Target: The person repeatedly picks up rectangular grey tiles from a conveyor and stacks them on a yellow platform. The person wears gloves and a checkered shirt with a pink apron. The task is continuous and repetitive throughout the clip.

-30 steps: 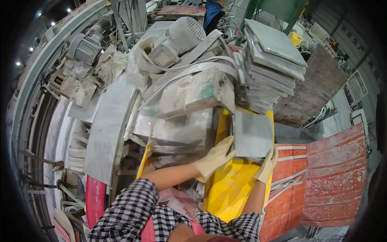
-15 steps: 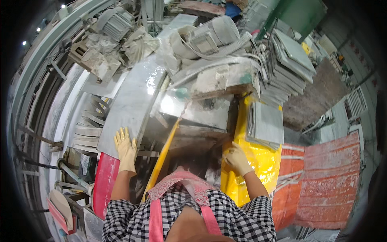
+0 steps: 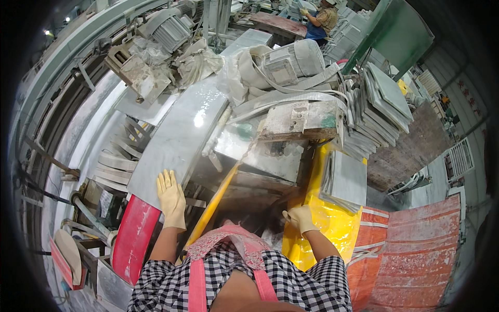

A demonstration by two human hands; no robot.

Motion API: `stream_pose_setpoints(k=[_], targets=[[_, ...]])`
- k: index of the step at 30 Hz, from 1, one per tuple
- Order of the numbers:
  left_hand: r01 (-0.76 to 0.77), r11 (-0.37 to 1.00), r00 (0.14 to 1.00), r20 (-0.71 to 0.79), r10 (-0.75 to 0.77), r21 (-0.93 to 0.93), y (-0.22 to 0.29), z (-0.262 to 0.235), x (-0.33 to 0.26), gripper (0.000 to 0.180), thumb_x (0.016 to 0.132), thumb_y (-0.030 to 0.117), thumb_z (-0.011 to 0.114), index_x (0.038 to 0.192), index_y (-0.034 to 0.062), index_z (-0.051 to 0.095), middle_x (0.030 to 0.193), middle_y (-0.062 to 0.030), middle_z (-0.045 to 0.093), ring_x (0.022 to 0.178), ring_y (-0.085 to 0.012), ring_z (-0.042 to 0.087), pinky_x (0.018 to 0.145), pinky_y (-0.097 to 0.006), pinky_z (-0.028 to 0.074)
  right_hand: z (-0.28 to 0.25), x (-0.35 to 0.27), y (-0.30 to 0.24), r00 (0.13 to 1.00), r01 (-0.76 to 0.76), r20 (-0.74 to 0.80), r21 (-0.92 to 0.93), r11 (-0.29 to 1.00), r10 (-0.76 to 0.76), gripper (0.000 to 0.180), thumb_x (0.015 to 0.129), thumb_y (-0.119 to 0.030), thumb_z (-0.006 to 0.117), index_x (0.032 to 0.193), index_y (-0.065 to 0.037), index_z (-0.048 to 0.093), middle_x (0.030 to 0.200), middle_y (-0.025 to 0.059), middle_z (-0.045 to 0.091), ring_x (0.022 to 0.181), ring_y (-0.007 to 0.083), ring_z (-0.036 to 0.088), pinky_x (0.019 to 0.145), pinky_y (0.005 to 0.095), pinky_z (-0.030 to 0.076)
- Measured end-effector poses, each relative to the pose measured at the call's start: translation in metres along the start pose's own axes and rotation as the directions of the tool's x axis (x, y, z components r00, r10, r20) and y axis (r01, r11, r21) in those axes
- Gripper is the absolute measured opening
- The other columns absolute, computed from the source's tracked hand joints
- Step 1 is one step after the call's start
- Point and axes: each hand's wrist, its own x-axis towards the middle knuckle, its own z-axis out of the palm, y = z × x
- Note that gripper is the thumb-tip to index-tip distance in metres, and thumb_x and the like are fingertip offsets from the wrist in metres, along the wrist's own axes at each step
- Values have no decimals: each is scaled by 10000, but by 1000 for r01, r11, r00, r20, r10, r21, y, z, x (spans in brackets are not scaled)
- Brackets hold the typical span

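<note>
My left hand [image 3: 171,200], in a cream rubber glove, lies flat with fingers stretched on the near right edge of a long, wet grey stone slab [image 3: 174,138]. A red panel [image 3: 136,236] continues from the slab's near end. My right hand [image 3: 301,217], gloved alike, is curled closed over a shiny wet yellow sheet [image 3: 332,229]; whatever its fingers hold, if anything, is hidden. Between my hands a yellow strip [image 3: 213,200] slants away from my body to a cord. A stack of thin grey tiles [image 3: 343,179] rests on the yellow sheet beyond my right hand.
A dusty motor [image 3: 293,63] with pale belts stands ahead, another motor [image 3: 166,31] at far left. More grey slabs [image 3: 382,104] lean in a stack at right. Orange sheeting [image 3: 416,255] spreads at near right. Another person [image 3: 323,22] is at the far back.
The view has shifted, so the machinery sits farther right and the person at the back shows more. My left hand stays flat on the slab; my right stays curled over the yellow sheet.
</note>
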Motion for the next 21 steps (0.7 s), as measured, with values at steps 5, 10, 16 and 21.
stream_pose_setpoints(k=[5,10,16,21], targets=[[37,998,997,70,-40,48,3,5,3,560,1004,205,475,1509,-25,399,1587,-238,366,1490,-392,297,1268,-474,166,-4,-4,0,1000,18,-24,11,1000,-17,565,1008,-430,440,687,-70,735,759,184,709,766,390,694,768,502,508],[71,997,985,157,-75,33,7,0,11,545,998,179,446,1488,-55,412,1593,-269,344,1491,-440,284,1264,-498,165,-3,-3,1,992,74,-100,-20,997,-75,544,1009,-405,444,682,-81,733,757,164,716,761,368,694,742,494,520],[68,997,962,263,-79,48,7,-17,15,562,991,203,468,1492,-46,420,1589,-256,361,1489,-419,305,1260,-486,187,-3,-3,2,986,80,-148,3,997,-79,521,998,-401,486,664,-77,722,736,154,708,763,352,689,747,491,520],[38,998,968,248,-49,49,4,-22,13,545,996,216,457,1474,-45,455,1561,-265,402,1468,-422,343,1248,-484,213,-2,-5,2,976,78,-204,5,997,-75,502,984,-402,510,662,-81,721,728,153,705,756,356,691,746,489,522]])
